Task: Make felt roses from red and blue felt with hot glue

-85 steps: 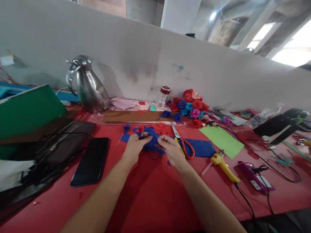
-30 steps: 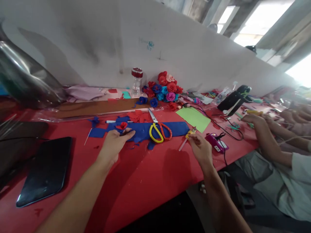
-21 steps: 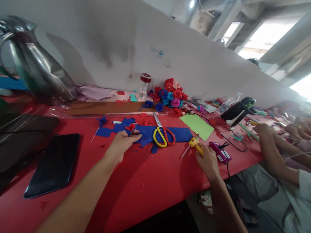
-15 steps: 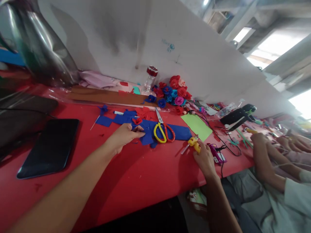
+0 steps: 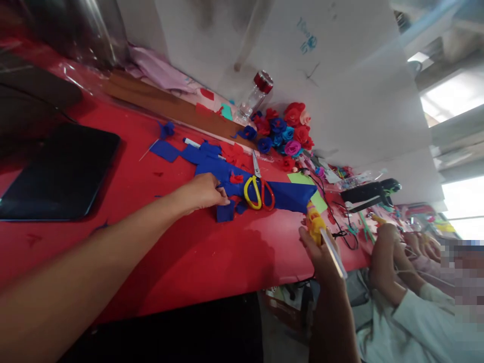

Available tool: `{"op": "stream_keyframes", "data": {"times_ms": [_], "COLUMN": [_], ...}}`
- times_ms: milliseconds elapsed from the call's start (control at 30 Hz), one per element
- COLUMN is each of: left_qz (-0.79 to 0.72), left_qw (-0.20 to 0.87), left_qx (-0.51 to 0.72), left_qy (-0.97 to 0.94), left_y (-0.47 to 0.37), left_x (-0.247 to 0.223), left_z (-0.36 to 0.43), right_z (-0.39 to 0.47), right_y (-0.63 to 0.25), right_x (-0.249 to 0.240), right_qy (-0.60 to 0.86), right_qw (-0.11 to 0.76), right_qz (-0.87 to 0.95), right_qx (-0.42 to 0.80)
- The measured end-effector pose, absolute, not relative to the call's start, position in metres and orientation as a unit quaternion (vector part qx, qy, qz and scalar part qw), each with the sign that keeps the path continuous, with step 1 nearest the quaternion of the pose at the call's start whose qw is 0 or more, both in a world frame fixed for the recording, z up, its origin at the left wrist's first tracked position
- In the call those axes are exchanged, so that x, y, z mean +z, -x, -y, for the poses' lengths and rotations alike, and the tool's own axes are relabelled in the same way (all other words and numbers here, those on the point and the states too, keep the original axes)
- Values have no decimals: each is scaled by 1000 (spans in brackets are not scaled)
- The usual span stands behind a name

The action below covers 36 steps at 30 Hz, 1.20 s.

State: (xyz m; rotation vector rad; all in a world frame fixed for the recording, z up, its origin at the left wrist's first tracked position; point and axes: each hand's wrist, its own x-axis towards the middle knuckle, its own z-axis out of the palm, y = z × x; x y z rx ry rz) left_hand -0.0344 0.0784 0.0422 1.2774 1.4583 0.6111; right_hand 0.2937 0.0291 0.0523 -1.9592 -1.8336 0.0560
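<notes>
- Near the worktop's (image 5: 181, 264) front edge, toward its right end, the right hand (image 5: 319, 259) grasps a yellow glue gun (image 5: 314, 224); a clear glue stick (image 5: 333, 253) juts from its back.
- Farther left, the left hand (image 5: 204, 193) has its fingers curled over blue pieces; whether it grips anything, I cannot tell. A small red paper flower (image 5: 236, 178) is just beside its fingertips, and a blue square (image 5: 225, 212) lies below them.
- Toward the worktop's left edge lies a black smartphone (image 5: 62, 174).
- Scissors (image 5: 256, 169) with one yellow and one red handle loop lie across a long blue strip (image 5: 293, 195).
- By the strip's right end, a lime-green sheet (image 5: 298, 177) is partly covered.
- Behind the left hand lies a white-barrelled marker (image 5: 191, 143); beyond it, a brown strip (image 5: 170, 107).
- Along the worktop's far edge, a red-lidded jar (image 5: 252, 101) stands beside bunched paper roses (image 5: 288, 133).
</notes>
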Motion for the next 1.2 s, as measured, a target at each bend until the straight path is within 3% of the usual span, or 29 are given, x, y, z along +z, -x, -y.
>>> {"op": "stream_keyframes", "data": {"times_ms": [100, 267, 400, 533, 633, 700, 867, 1200], "left_qz": [-624, -635, -633, -628, -634, -639, -636, -623], "left_qw": [504, 479, 461, 451, 449, 446, 430, 406], "left_qx": [234, 238, 260, 256, 243, 230, 213, 194], "left_qy": [-550, -558, -565, -581, -581, -583, -605, -640], "left_y": [34, 34, 34, 35, 34, 34, 33, 32], "left_x": [41, 38, 32, 30, 32, 35, 37, 32], "left_z": [-82, -84, -85, -86, -85, -85, -84, -83], "right_z": [-24, -25, -21, -12, 0, 9, 18, 5], "right_y": [-295, -332, -337, -303, -276, -260, -227, -193], "right_x": [57, 63, 72, 77, 73, 68, 57, 47], "right_qy": [729, 773, 788, 731, 686, 659, 580, 570], "right_qw": [176, 147, 225, 384, 340, 292, 256, 195], "right_qz": [661, 608, 559, 553, 564, 586, 635, 643], "right_qx": [32, -107, -126, 114, 309, 370, 442, 472]}}
